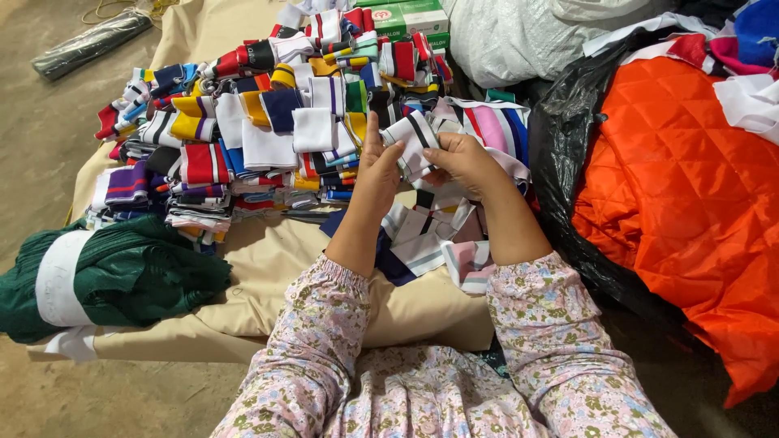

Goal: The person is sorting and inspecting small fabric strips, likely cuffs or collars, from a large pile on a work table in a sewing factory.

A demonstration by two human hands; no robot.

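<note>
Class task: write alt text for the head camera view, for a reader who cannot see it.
Both hands, left hand and right hand, hold a white striped knit band over a pile of colourful folded bands on beige cloth. Orange quilted fabric lies right.

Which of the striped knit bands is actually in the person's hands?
The white band with black stripes, pinched between left hand and right hand above the tan cloth. The other bands lie untouched in the pile.
</note>
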